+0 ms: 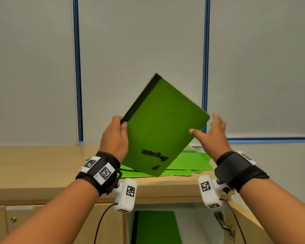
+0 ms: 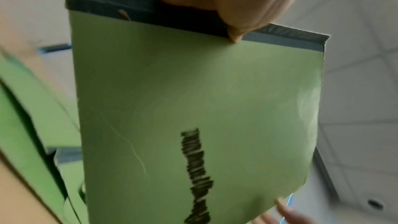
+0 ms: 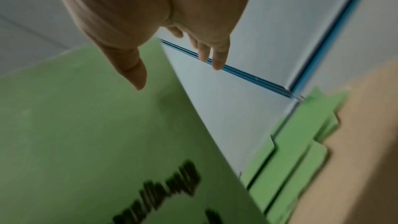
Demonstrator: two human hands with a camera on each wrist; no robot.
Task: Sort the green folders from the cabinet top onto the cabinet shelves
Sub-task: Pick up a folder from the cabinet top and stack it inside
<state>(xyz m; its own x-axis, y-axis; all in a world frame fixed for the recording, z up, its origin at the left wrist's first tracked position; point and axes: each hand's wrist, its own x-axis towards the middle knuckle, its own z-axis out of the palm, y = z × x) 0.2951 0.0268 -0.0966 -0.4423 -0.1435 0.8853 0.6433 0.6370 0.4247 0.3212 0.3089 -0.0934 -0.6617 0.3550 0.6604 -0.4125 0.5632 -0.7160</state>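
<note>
A green folder (image 1: 160,124) with a black spine and black lettering is held up tilted above the cabinet top. My left hand (image 1: 115,136) pinches its black spine, thumb on the front cover (image 2: 193,91). My right hand (image 1: 212,132) is spread beside the folder's right edge, thumb (image 3: 133,72) near the cover (image 3: 86,134), fingers (image 3: 217,57) straight and apart from it. A pile of green folders (image 1: 187,164) lies on the wooden cabinet top (image 1: 33,166), also seen in the right wrist view as the pile (image 3: 301,142). Another green folder (image 1: 155,226) stands inside the cabinet below.
A grey wall with blue strips (image 1: 77,71) rises behind the cabinet. The cabinet door (image 1: 253,226) on the right stands ajar with a metal hinge (image 1: 224,224). Closed wooden doors (image 1: 42,224) are at the lower left.
</note>
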